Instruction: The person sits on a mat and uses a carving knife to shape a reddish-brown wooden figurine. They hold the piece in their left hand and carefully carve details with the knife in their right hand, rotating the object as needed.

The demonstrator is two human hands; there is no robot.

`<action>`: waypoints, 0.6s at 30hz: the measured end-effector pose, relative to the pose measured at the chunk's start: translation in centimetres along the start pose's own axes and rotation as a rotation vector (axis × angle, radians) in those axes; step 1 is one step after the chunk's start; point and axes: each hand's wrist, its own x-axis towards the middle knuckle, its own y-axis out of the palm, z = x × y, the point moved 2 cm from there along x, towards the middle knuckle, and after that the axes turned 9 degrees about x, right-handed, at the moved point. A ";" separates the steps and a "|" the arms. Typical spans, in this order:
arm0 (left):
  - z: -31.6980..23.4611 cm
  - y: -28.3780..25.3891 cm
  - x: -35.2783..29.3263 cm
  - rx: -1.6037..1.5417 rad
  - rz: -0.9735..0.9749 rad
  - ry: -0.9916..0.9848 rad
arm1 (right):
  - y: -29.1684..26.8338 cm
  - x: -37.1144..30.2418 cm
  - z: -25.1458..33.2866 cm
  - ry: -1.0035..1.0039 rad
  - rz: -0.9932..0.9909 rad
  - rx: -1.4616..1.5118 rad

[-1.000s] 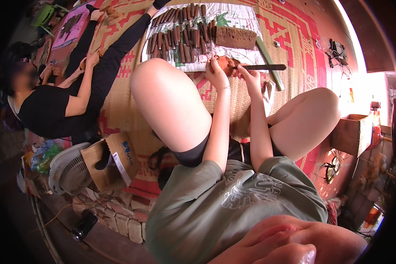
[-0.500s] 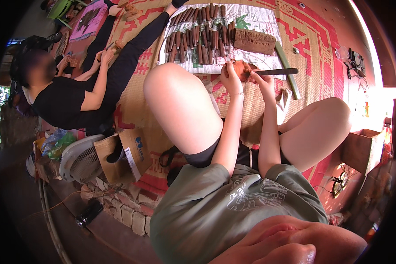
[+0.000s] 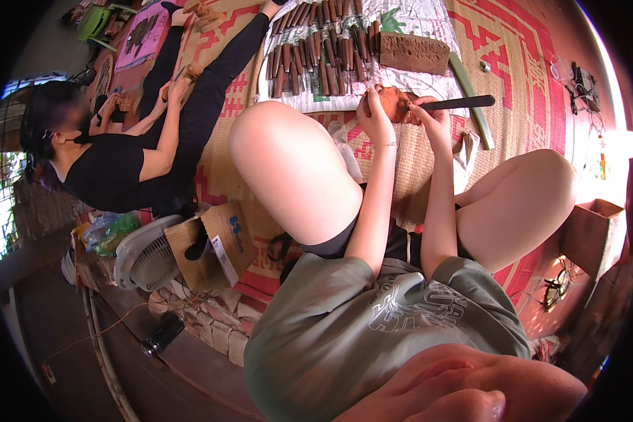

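Observation:
My left hand is closed round an orange-brown carved wooden piece, holding it up in front of my raised knees. In my right hand is a carving tool with a long dark shank or handle that sticks out to the right. Its working end lies at the right side of the wooden piece, hidden by the fingers. Just beyond my hands, a white cloth bears several wooden-handled chisels in rows and a brown rectangular block.
A green strip lies along the cloth's right edge on the patterned mat. To the left, a person in black sits working on a small piece. A cardboard box and a grey fan stand at near left; a wooden box at right.
The whole view has shifted slightly. The tool has tilted a little, its far end now higher and further right. Both hands keep hold of the same things.

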 end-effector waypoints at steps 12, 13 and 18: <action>-1.2 0.4 -0.4 0.020 0.120 0.023 | -1.2 0.4 1.6 0.047 -0.066 -0.180; -1.1 0.5 -0.3 0.019 0.120 0.023 | -1.3 0.6 1.6 0.020 -0.043 -0.141; -1.6 0.6 -0.4 0.052 0.110 -0.040 | 0.7 0.6 0.9 0.079 -0.047 -0.129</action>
